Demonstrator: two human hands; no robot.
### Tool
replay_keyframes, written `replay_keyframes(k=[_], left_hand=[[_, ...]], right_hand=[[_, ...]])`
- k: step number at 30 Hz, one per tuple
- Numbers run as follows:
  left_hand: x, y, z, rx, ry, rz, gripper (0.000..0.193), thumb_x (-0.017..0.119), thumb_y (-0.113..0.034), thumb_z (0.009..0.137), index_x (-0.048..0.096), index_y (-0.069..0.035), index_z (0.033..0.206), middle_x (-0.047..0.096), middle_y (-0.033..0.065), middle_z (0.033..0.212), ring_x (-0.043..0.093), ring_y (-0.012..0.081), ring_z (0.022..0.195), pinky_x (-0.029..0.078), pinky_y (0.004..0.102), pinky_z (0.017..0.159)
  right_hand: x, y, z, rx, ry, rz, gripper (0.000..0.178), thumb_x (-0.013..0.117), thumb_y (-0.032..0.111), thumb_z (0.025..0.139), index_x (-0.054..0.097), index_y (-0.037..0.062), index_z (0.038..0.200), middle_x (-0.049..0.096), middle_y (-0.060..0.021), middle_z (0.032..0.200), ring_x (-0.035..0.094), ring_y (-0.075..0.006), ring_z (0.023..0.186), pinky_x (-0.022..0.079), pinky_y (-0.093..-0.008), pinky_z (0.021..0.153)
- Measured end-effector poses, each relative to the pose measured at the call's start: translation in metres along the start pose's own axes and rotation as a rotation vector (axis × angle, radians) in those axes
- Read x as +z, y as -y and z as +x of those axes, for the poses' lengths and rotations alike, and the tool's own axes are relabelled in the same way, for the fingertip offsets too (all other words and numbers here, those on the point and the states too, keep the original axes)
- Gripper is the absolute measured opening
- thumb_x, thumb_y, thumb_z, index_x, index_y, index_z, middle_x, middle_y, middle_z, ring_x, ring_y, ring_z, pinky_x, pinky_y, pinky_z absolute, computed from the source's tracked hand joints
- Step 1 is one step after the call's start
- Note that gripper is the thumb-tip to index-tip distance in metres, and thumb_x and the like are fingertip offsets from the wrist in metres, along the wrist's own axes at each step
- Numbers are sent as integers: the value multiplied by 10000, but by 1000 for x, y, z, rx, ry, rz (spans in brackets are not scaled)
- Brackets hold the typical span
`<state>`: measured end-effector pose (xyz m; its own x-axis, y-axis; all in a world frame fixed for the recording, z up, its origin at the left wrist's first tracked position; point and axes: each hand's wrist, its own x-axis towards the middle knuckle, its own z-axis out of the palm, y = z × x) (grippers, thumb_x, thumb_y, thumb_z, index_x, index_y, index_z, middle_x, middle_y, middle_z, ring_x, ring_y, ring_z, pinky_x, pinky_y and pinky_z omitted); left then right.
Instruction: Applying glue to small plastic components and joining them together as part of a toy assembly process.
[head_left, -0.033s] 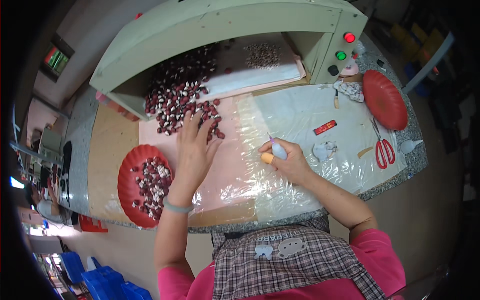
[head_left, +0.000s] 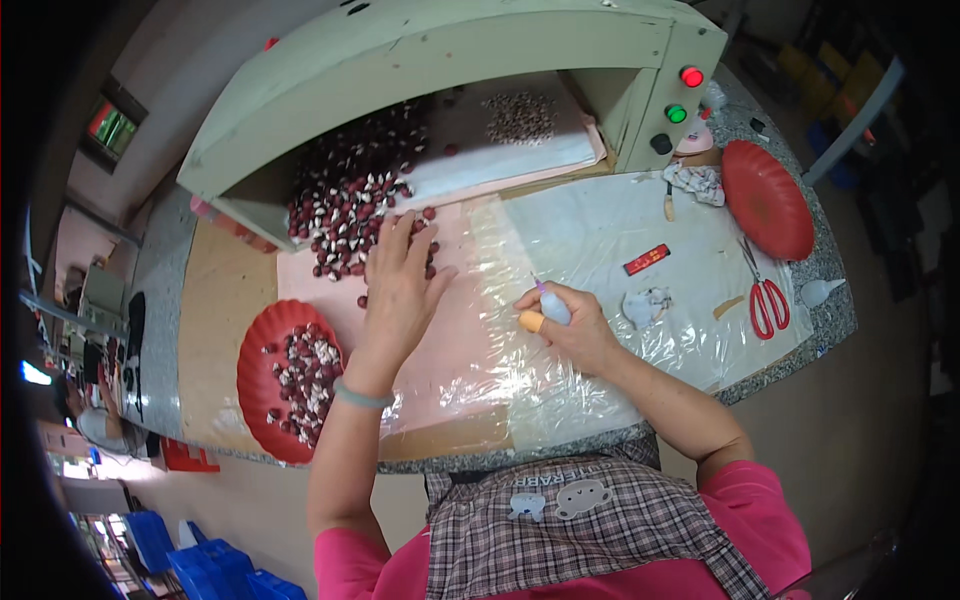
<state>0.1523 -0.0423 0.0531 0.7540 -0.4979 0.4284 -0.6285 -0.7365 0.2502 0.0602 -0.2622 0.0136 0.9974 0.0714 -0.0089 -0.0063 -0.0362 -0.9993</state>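
Note:
My left hand, a pale green bangle on its wrist, is open with fingers spread. It reaches over the near edge of a pile of small round dark-red and white pieces; whether a fingertip touches one I cannot tell. One loose red piece lies beside the hand. My right hand, with an orange finger cot, is closed around a small white squeeze bottle, its thin purple nozzle pointing up and away. A red scalloped tray with more such pieces stands left of my left forearm.
A pale green machine housing with lit buttons arches over the pile's far part. On the plastic-covered worktop lie a red box, a crumpled whitish lump and red-handled scissors. Another red tray stands far right.
My left hand has shifted slightly right over the pile's near edge. Pieces there have moved, and one now lies apart on the near side. My right hand keeps its hold on the squeeze bottle.

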Motion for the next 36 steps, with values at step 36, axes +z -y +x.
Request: replay_keyframes(k=[36], left_hand=[[203,12,262,245,7,21,378,601,-384,837,604,-114,1102,531,170,1159,531,352,1067,460,440,898]], right_hand=[[-27,-1,3,-316,104,-216,232,710,65,765,606,49,973,648,-101,894,649,-277,824,516,-361,719]])
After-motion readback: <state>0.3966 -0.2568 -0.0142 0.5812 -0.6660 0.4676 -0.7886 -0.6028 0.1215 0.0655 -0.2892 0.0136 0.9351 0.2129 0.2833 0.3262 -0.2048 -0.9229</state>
